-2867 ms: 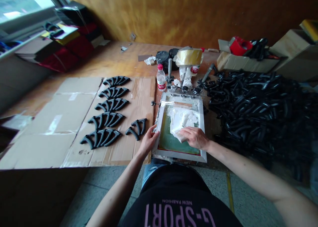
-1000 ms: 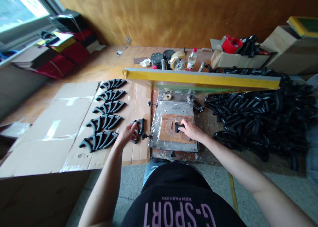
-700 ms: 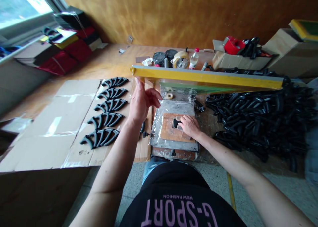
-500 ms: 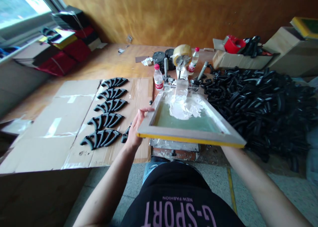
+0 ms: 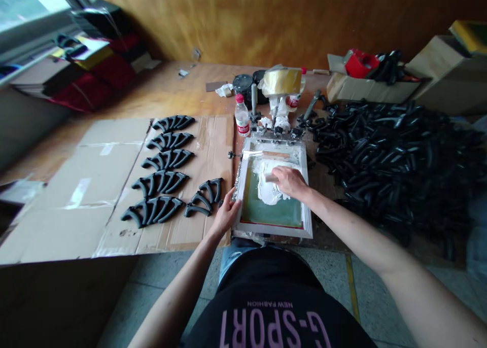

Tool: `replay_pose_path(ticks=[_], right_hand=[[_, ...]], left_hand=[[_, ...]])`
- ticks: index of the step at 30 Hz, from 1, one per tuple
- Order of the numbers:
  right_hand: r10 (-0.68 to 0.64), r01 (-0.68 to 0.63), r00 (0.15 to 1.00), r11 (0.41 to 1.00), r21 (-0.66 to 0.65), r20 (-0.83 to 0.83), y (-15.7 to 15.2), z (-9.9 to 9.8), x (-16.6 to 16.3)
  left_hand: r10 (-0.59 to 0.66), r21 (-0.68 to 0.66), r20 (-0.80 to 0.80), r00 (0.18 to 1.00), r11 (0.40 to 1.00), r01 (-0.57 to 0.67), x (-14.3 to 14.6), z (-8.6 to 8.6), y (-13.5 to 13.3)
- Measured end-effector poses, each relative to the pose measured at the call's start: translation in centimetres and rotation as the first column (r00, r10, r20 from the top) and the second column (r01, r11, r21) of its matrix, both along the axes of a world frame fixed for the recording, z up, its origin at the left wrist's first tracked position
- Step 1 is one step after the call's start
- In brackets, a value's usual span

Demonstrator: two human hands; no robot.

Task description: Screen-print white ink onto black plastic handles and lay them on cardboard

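A screen-printing frame (image 5: 307, 206) lies flat in front of me, with green mesh and thick white ink (image 5: 268, 193) spread over its middle. At the frame's left edge, my left hand (image 5: 227, 213) grips the rim. My right hand (image 5: 291, 182) is closed above the mesh on a squeegee (image 5: 271, 177), mostly hidden by the fingers and ink. Left of the frame, a few curved black handle-like parts (image 5: 200, 203) rest on a cardboard sheet (image 5: 213, 150). Several neat rows of the same parts (image 5: 154, 211) lie farther left.
A large heap of black parts (image 5: 395, 155) covers the right side. Behind the frame stand a bottle with a red cap (image 5: 242, 117), dark jars (image 5: 242, 87), a roll of yellowish tape (image 5: 281, 81) and metal posts (image 5: 312, 104). An open carton (image 5: 369, 90) sits at the back right.
The screen frame has come down from a raised tilt to lying flat. My right hand has moved from under its right front corner onto the squeegee; my left hand has lowered with the rim.
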State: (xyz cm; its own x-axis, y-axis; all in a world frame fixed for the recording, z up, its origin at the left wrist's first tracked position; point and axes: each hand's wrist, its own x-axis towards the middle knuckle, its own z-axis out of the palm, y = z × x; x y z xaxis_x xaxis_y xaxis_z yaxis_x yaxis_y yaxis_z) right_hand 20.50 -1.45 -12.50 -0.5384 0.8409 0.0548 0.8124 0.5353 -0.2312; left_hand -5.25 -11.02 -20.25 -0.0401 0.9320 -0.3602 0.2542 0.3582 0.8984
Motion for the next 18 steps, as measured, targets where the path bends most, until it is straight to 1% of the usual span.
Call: replay_pose_path(ticks=[1, 3, 4, 5, 6, 7, 9, 10, 11, 12, 14, 15, 16, 18], right_hand=[[0.090, -0.090, 0.996, 0.996, -0.003, 0.001, -1.0, 0.0, 0.8], [0.249, -0.250, 0.968, 0.968, -0.039, -0.016, -2.5, 0.3, 2.2], [0.295, -0.297, 0.955, 0.953, -0.067, -0.028, -2.8, 0.5, 2.7], [0.313, -0.315, 0.949, 0.945, -0.092, -0.040, -2.8, 0.8, 3.0], [0.299, -0.302, 0.953, 0.948, -0.099, -0.050, -2.6, 0.9, 3.0], [0.258, -0.262, 0.964, 0.961, -0.085, -0.059, -2.4, 1.0, 2.8], [0.160, -0.162, 0.984, 0.987, -0.014, -0.084, -2.2, 0.5, 2.3], [0.132, -0.130, 0.986, 0.991, 0.026, -0.098, -2.4, 0.0, 2.0], [0.132, -0.127, 0.985, 0.990, 0.055, -0.110, -2.8, -0.5, 1.9], [0.157, -0.150, 0.981, 0.986, 0.067, -0.116, -3.2, -0.9, 1.9], [0.231, -0.227, 0.966, 0.973, 0.047, -0.117, -4.1, -1.4, 2.2], [0.245, -0.243, 0.962, 0.970, 0.029, -0.119, -4.2, -1.3, 2.3], [0.233, -0.233, 0.964, 0.972, 0.014, -0.127, -4.0, -1.0, 2.4], [0.137, -0.137, 0.975, 0.991, 0.012, -0.174, -2.5, 0.0, 2.0]], left_hand=[[0.011, 0.002, 0.003, 1.000, 1.000, -0.011, 0.0, 0.0, -0.1], [0.029, 0.001, 0.021, 0.999, 1.000, -0.029, 0.1, 0.1, -0.2], [0.035, -0.004, 0.041, 0.999, 0.999, -0.035, 0.2, 0.2, -0.2], [0.040, -0.010, 0.064, 0.997, 0.999, -0.040, 0.3, 0.3, -0.2], [0.047, -0.015, 0.086, 0.995, 0.999, -0.045, 0.4, 0.5, -0.3], [0.053, -0.021, 0.104, 0.993, 0.999, -0.051, 0.5, 0.8, -0.3], [0.065, -0.031, 0.123, 0.990, 0.998, -0.062, 0.6, 1.3, -0.3], [0.069, -0.034, 0.129, 0.989, 0.997, -0.065, 0.6, 1.5, -0.3], [0.071, -0.037, 0.133, 0.989, 0.997, -0.066, 0.6, 1.7, -0.3], [0.071, -0.039, 0.137, 0.988, 0.997, -0.066, 0.6, 1.8, -0.3], [0.068, -0.044, 0.139, 0.988, 0.997, -0.063, 0.6, 1.9, -0.3], [0.066, -0.047, 0.138, 0.988, 0.997, -0.060, 0.5, 1.9, -0.3], [0.065, -0.050, 0.138, 0.988, 0.997, -0.059, 0.5, 1.9, -0.3], [0.062, -0.055, 0.136, 0.989, 0.997, -0.055, 0.4, 2.3, -0.2]])
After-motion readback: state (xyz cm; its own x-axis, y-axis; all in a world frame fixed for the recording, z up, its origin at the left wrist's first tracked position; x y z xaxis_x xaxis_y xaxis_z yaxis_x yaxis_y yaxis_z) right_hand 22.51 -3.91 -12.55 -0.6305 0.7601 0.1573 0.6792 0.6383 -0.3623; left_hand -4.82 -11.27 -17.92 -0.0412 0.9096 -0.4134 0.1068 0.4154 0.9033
